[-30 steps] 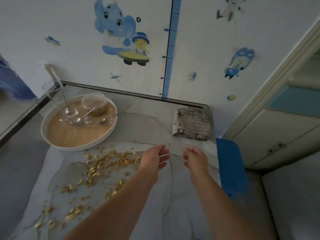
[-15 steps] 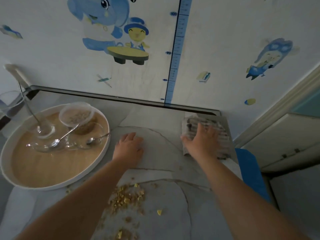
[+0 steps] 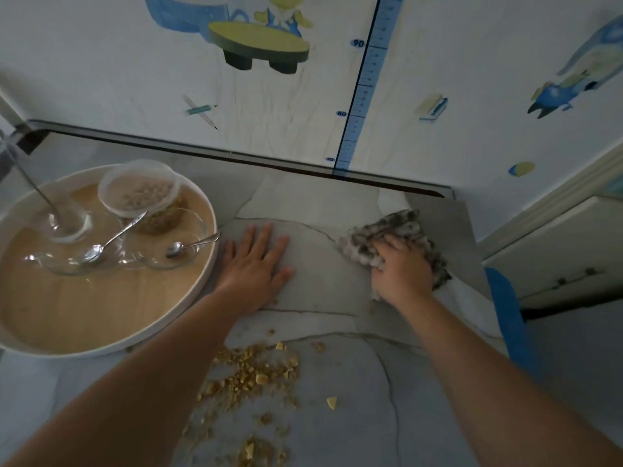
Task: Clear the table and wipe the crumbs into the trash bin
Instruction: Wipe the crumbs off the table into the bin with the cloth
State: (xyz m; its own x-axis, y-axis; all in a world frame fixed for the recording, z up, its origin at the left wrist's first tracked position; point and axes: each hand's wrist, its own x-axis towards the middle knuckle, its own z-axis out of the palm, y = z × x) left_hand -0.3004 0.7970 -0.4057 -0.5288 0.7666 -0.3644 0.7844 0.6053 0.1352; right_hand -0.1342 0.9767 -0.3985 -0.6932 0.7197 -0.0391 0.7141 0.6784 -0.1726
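Yellow crumbs [image 3: 251, 375] lie scattered over the near part of the grey marbled table [image 3: 323, 274], between the two forearms, thickest just in front of the left wrist and thinning toward the bottom edge. One larger crumb sits apart to the right of the main patch.

Farther back and to the right, the right hand [image 3: 403, 271] has its fingers curled into a mottled grey-and-white cloth [image 3: 387, 237], bunching it against the tabletop near the far right corner. The cloth spills out past the knuckles on the far side and to the right of the hand.

The left hand [image 3: 254, 264] lies flat on the table, palm down, fingers straight and slightly spread, holding nothing. It rests just beside the rim of the round tray [image 3: 199, 291], well apart from the right hand.

The tray has a white rim and a wooden floor. On it stand a tub [image 3: 140, 190] of pale grain, a tall glass [image 3: 64, 224] with a stirrer in it, and two shallow glass dishes, each with a spoon [image 3: 192, 246] resting in it.

A blue strip [image 3: 509, 318] runs along the table's right edge. Behind the table, the white wall [image 3: 472, 45] carries cartoon stickers and a blue height ruler [image 3: 367, 85].
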